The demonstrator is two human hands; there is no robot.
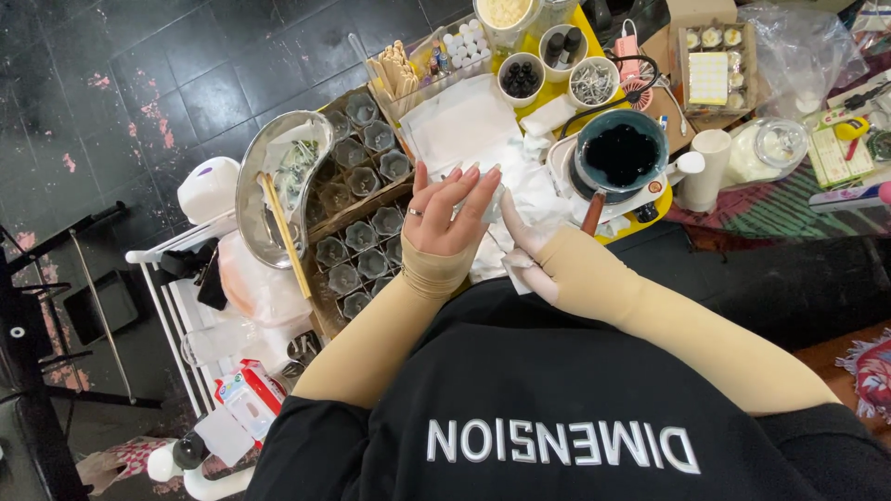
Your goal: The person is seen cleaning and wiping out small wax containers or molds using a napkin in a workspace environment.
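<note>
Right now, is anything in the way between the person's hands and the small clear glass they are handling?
Nothing visible: the left hand and right hand both already touch the small clear glass, above white paper sheets.

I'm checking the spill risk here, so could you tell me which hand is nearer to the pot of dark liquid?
The right hand is nearer: it lies below and left of the pot of dark liquid, beside its wooden handle. The left hand is farther left, over the white tissues.
</note>
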